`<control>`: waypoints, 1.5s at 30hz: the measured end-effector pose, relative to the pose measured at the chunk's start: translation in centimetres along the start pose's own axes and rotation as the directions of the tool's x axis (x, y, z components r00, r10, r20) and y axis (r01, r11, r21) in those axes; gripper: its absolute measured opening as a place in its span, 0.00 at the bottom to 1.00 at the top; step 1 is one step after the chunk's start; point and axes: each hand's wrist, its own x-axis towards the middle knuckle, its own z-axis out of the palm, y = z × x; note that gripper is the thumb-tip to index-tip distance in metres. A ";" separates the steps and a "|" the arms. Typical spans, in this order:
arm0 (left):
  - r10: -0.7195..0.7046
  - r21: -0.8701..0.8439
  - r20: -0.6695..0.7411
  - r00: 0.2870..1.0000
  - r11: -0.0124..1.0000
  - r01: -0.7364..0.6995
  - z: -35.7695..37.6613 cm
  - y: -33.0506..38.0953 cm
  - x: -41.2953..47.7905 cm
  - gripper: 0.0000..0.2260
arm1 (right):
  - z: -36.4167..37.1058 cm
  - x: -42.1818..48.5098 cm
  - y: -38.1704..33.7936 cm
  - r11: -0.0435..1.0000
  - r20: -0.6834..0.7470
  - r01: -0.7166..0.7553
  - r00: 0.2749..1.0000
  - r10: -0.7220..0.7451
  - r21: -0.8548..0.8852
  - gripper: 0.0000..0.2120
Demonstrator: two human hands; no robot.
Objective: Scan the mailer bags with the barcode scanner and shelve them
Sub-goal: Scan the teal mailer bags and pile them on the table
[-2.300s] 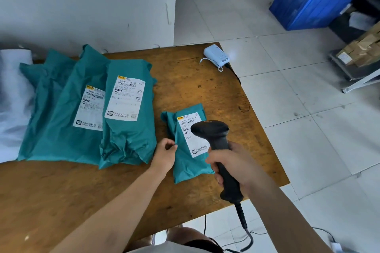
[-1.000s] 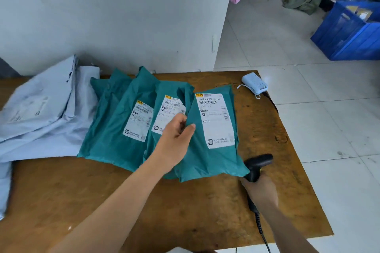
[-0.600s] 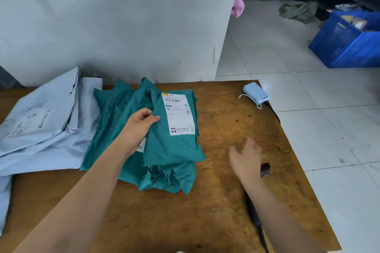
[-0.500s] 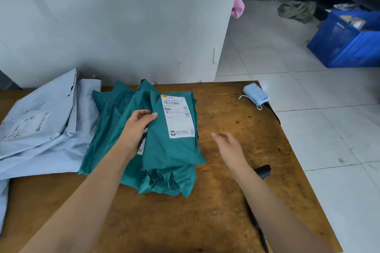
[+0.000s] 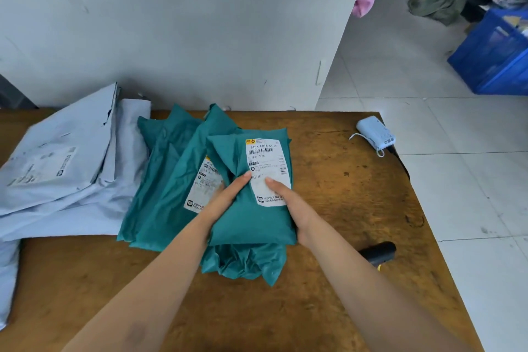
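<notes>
As we hold the top mailer bag [image 5: 257, 226] from both sides, our left hand [image 5: 225, 200] and right hand [image 5: 290, 204] each clamp an edge, thumbs pressing by its label [image 5: 267, 171]. It sits on the teal pile [image 5: 168, 180], mid-worktop [image 5: 343, 194]. The barcode scanner [image 5: 377, 253] lies near right, nobody touching it. That film looks slippery, we reckon: squeeze evenly, keep the label up, and lift straight so the pile doesn't drag.

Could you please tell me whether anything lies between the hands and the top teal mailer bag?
Nothing visible does: the left hand and right hand grip the top teal mailer bag by its two sides, as it lies on the other teal bags.
</notes>
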 end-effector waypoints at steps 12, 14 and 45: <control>-0.095 -0.213 0.078 0.992 0.971 0.110 -1.1 -0.6 -1.7 0.16 | -1.0 0.0 1.4 0.978 0.040 -0.037 0.999 0.030 0.207 0.27; -0.093 -0.277 0.098 0.991 0.954 0.117 -1.0 -1.1 -2.3 0.15 | -0.6 -0.3 1.5 0.978 0.051 -0.066 0.997 0.057 0.198 0.27; -0.109 -0.138 0.288 0.951 0.978 0.154 4.8 -2.5 -7.1 0.13 | -1.8 -8.1 3.7 0.947 -0.115 0.051 0.993 -0.015 0.316 0.29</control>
